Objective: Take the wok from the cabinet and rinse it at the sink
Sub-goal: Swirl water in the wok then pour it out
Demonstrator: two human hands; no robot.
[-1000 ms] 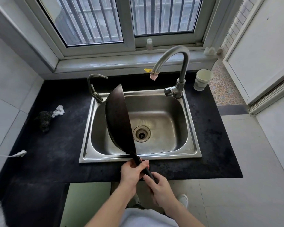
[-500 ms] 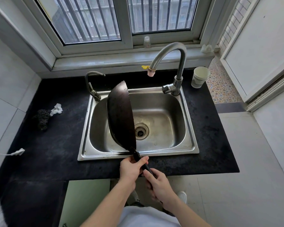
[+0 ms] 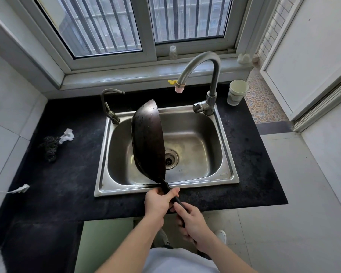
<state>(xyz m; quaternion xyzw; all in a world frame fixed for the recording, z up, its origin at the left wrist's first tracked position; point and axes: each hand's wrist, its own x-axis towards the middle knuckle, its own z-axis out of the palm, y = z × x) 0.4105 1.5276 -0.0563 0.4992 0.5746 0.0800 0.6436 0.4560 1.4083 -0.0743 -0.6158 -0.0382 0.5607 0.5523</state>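
A dark wok stands almost on edge over the steel sink, its round underside facing left and its rim toward the drain. Its black handle runs down over the sink's front rim. My left hand grips the handle close to the pan. My right hand holds the handle's end just behind it. The tall curved tap arches above the sink's back right, its spout clear of the wok. No water is seen running.
A small second tap stands at the sink's back left. On the black counter lie a dark scourer with a white scrap at the left. A paper cup stands at the back right. A green cabinet front is below.
The wok has shifted slightly right and turned a little more upright over the sink. Both hands keep their grip on the handle.
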